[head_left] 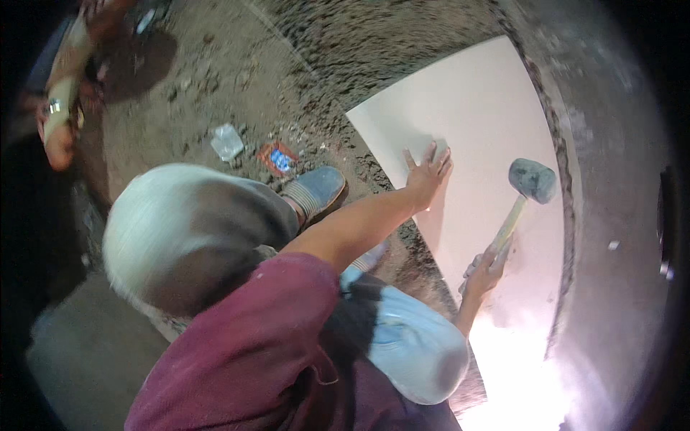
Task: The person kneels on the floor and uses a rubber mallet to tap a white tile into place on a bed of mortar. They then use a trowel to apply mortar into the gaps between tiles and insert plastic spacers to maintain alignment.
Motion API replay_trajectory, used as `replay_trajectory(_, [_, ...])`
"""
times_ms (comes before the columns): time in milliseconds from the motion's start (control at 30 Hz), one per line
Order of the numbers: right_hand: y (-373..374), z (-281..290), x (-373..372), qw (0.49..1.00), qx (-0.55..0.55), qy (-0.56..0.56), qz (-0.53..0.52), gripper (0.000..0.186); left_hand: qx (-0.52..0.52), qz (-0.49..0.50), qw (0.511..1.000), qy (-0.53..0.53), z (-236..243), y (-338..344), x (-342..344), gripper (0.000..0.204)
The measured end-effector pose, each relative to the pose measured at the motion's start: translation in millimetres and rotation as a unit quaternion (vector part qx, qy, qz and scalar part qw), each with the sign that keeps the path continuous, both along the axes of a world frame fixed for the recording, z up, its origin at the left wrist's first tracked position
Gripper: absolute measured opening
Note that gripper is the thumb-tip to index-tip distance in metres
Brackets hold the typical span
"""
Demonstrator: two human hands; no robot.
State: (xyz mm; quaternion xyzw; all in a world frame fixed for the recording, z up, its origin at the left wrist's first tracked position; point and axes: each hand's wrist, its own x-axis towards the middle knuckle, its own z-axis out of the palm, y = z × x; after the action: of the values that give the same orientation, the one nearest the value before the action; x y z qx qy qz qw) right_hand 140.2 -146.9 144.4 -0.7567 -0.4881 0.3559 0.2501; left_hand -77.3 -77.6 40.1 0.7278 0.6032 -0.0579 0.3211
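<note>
A large pale tile [496,93] lies on the rough bed of mortar. My left hand [428,176] rests flat on it near its left edge, fingers spread. In my right hand [484,271], the fingers are wrapped round the light wooden handle of a rubber mallet [532,179]. The mallet's dark grey head is over the right part of the tile; whether it touches the surface I cannot tell. Strong glare washes out the near end of the tile.
Grey mortar [345,43] borders the tile's far and left sides. A smooth grey surface [611,215] runs along the right. A clear plastic piece [227,142] and a red-and-blue wrapper [278,158] lie on the dirt by my shoe [320,188]. Another person's arm [66,86] shows at upper left.
</note>
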Motion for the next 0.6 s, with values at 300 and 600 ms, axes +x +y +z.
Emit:
replay_trajectory(300, [85.4, 23.8, -83.9, 0.947, -0.160, -0.142, 0.240, 0.057, 0.379, 0.527, 0.751, -0.117, -67.9, -93.8, -242.4, 0.024])
replay_trajectory(600, [137.9, 52.5, -153.6, 0.886, -0.283, -0.233, 0.284, 0.051, 0.303, 0.811, 0.474, 0.160, -103.1, -306.7, -420.7, 0.040])
